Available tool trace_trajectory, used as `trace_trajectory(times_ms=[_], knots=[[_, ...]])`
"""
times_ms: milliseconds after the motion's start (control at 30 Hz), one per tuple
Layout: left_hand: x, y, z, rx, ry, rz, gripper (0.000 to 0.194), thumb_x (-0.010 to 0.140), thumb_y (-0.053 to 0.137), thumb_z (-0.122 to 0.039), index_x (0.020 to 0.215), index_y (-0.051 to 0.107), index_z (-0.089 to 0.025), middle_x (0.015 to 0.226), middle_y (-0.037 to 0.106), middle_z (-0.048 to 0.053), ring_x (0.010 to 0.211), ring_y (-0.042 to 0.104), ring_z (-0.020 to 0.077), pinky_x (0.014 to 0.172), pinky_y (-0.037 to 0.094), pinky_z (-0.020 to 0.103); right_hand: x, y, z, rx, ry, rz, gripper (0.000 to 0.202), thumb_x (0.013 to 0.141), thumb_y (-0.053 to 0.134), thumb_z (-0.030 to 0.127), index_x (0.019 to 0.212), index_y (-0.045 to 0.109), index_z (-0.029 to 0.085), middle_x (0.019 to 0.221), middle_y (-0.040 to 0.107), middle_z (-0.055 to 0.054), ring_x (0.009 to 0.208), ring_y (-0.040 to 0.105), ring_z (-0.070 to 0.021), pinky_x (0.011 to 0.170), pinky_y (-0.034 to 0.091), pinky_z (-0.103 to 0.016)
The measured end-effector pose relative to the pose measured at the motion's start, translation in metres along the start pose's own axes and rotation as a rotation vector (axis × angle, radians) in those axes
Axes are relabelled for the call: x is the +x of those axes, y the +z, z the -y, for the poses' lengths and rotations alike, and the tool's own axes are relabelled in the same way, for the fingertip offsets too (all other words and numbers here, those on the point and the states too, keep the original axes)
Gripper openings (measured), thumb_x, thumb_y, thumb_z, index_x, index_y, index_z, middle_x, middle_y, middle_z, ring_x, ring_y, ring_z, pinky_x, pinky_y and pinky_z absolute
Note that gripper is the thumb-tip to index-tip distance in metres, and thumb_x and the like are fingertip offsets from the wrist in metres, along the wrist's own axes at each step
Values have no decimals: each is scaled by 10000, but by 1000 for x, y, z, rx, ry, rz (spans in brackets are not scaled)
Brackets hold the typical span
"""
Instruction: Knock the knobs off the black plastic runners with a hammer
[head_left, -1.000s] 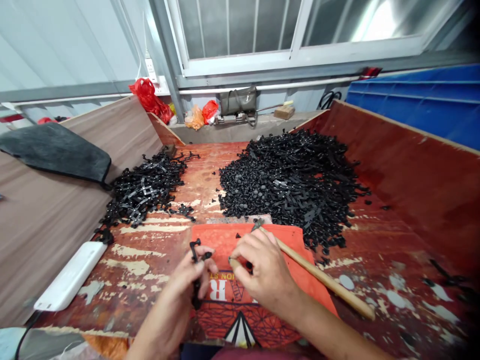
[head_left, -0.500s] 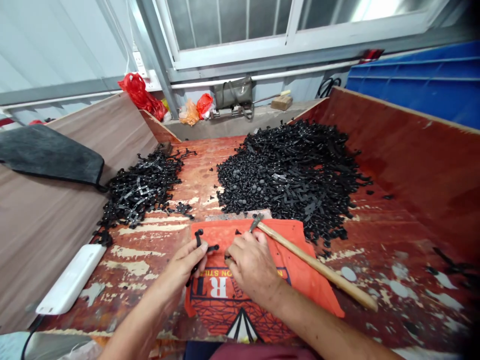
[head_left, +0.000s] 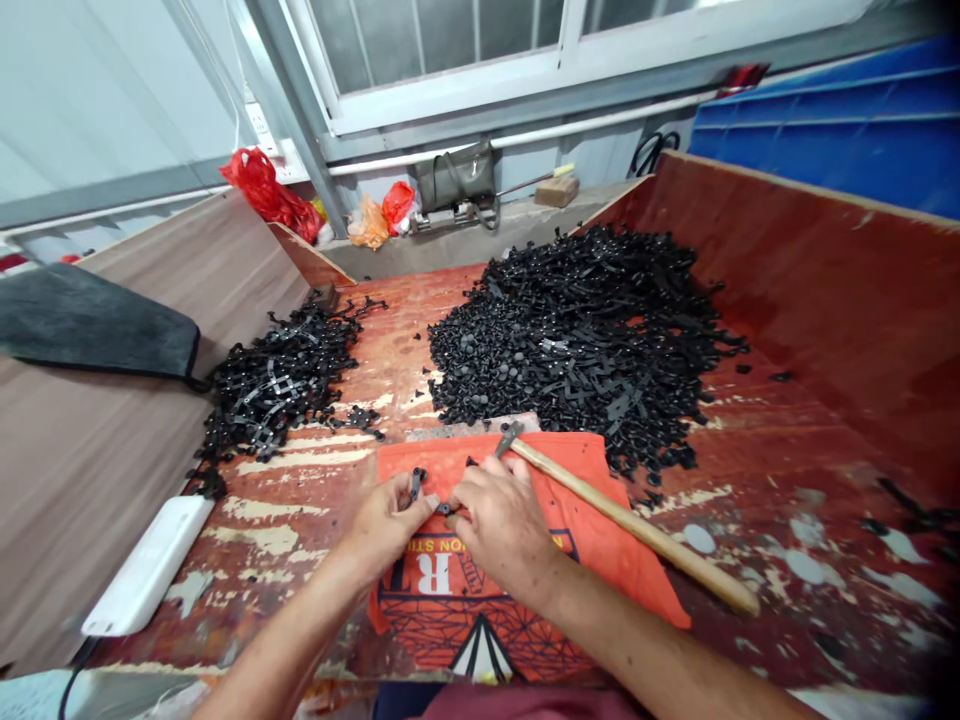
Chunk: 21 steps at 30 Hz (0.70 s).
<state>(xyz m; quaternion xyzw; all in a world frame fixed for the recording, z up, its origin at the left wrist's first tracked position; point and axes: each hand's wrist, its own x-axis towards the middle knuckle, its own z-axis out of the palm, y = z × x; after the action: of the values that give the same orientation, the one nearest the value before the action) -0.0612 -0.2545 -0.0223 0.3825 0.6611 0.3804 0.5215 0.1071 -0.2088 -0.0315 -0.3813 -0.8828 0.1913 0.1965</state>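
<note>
Over an orange printed cloth point(head_left: 607, 552), my left hand point(head_left: 386, 515) pinches a black jointed link piece point(head_left: 417, 484), one end of it standing up past the fingers. My right hand point(head_left: 499, 515) is closed beside it, its fingertips meeting the link's other end point(head_left: 445, 509). Whether those fingers also hold a small black peg is hidden. Just beyond the right knuckles lies a hammer point(head_left: 637, 530), its metal head at the cloth's far edge and its wooden handle running down to the right.
A large heap of black pegs and strips point(head_left: 585, 330) lies beyond the cloth. Joined black links point(head_left: 281, 380) are piled at left, near a white power bank point(head_left: 150, 565) with a cable. Wooden boards point(head_left: 810, 270) wall both sides. A dark pouch point(head_left: 97, 320) rests on the left board.
My left hand has turned the link piece and brought it right, against my right fingertips. My right hand stays nearly in place. The view has shifted slightly.
</note>
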Motion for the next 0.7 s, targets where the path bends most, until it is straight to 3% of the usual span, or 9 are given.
trace_trajectory(times_ms=[167, 467, 700], knots=[[8, -1, 12, 125, 37, -41, 385, 678, 759, -502, 788, 633, -156, 704, 626, 2, 687, 551, 174, 617, 417, 254, 0, 0, -1, -1, -3, 7, 74, 811, 697, 182, 765, 653, 220, 834, 667, -20, 890, 505, -219, 819, 290, -390], [11, -4, 18, 121, 6, -6, 455, 699, 715, -584, 765, 588, -152, 688, 583, -6, 637, 502, 147, 578, 361, 235, 1, -2, -5, 4, -18, 23, 65, 816, 717, 225, 772, 670, 228, 831, 682, -16, 905, 513, -223, 818, 291, -387], [0, 4, 21, 220, 142, -146, 361, 733, 712, -498, 675, 540, -186, 596, 506, -39, 580, 444, 128, 554, 335, 226, 2, 0, -1, -34, -48, 10, 83, 837, 696, 220, 760, 667, 217, 825, 677, -32, 907, 516, -237, 827, 303, -408]])
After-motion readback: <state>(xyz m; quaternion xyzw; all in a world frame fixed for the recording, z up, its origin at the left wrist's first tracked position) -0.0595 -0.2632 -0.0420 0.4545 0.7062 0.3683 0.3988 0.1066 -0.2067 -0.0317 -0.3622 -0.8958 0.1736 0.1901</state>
